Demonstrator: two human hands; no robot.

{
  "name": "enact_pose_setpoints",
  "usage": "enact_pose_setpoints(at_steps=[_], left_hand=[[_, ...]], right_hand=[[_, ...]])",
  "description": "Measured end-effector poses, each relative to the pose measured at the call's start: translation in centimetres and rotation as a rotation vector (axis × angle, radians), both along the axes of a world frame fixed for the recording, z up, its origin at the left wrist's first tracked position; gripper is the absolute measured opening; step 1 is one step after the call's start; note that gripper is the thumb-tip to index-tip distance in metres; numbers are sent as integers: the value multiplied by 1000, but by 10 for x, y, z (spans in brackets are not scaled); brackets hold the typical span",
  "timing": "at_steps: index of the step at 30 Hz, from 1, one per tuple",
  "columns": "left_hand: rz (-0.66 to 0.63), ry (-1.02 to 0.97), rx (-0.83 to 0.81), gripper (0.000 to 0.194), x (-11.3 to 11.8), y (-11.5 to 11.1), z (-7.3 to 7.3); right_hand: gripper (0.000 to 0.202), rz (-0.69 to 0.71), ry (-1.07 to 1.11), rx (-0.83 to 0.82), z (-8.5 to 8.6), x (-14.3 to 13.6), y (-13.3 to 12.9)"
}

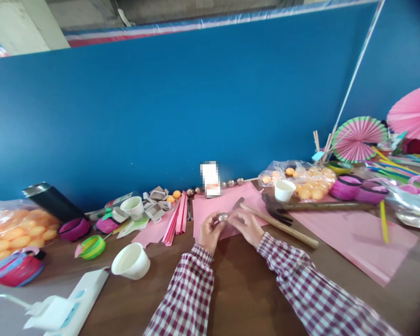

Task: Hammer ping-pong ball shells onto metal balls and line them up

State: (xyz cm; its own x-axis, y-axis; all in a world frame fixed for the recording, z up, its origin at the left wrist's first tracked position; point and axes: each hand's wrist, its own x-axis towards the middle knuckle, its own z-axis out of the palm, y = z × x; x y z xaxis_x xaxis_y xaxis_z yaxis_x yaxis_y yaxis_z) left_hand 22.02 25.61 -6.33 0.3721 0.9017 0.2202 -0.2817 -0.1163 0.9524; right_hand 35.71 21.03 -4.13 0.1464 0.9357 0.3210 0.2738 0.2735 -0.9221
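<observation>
Between my two hands, over the pink paper [203,210], is a small shiny silver ball [223,217]. My left hand [211,232] pinches it between thumb and fingers from the left. My right hand [247,226] is just to its right, fingers bent and close to the ball; whether they hold anything is too small to tell. A hammer [283,228] with a wooden handle lies right of my right hand, its head on the pink paper. More silver balls [231,183] stand in a row at the paper's back edge, beside a blurred white item [210,179].
A white cup [130,261] and a power strip [87,294] are at the left. Bagged orange balls [17,231] lie far left, others [310,184] at back right. A claw tool [329,206] and another pink sheet [364,242] are at the right. A blue partition [182,102] stands behind.
</observation>
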Motion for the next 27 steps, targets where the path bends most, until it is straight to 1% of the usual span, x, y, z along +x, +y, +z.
enact_pose_setpoints(at_steps=[10, 17, 27], left_hand=[[1, -14, -17, 37, 0, -2, 2], [7, -3, -13, 38, 0, -2, 4], [7, -5, -36, 39, 0, -3, 6]], right_hand=[[26, 43, 6, 2, 1, 0, -1], [26, 55, -27, 22, -2, 1, 0], [24, 70, -55, -21, -4, 4, 0]])
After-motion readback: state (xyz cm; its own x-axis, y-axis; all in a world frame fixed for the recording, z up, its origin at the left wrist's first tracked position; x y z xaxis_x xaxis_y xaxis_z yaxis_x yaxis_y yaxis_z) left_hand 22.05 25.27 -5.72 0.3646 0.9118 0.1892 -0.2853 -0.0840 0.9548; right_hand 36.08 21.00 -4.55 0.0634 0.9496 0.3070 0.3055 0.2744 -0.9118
